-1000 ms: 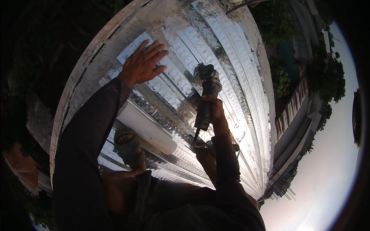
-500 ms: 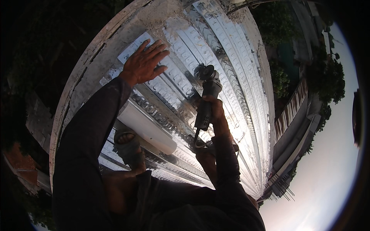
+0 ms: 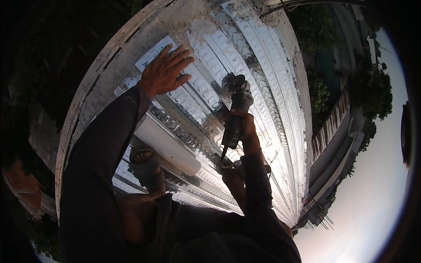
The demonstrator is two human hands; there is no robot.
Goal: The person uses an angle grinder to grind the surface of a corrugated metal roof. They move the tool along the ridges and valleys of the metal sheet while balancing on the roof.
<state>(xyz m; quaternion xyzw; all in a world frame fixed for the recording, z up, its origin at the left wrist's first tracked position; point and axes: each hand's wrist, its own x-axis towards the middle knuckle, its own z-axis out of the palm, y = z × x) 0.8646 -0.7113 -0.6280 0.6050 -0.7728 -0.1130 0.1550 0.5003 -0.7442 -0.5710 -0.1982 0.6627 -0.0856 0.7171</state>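
My left hand [image 3: 165, 70] lies palm down with its fingers spread, resting on the ribbed silver metal decking [image 3: 208, 85] near the end of a flat, bright strip [image 3: 154, 50]. My right hand [image 3: 244, 122] is wrapped around the dark body of an angle grinder [image 3: 239, 101]. Its round disc head points away from me, close over the decking, and whether the disc touches the metal I cannot tell. Dark bristle-like strands show just beyond the disc. From the grinder's rear end a cord [image 3: 223, 157] loops down toward my leg.
A thick pale pipe [image 3: 169, 148] lies on the decking between my arms, beside my sandalled left foot [image 3: 144, 158]. A rough concrete ledge [image 3: 100, 72] borders the left side. Past the right edge are trees [image 3: 372, 94], a rusty corrugated roof [image 3: 332, 123] and protruding rods [image 3: 322, 215].
Almost nothing differs. The view has shifted very slightly; both hands and the angle grinder keep their places on and above the decking.
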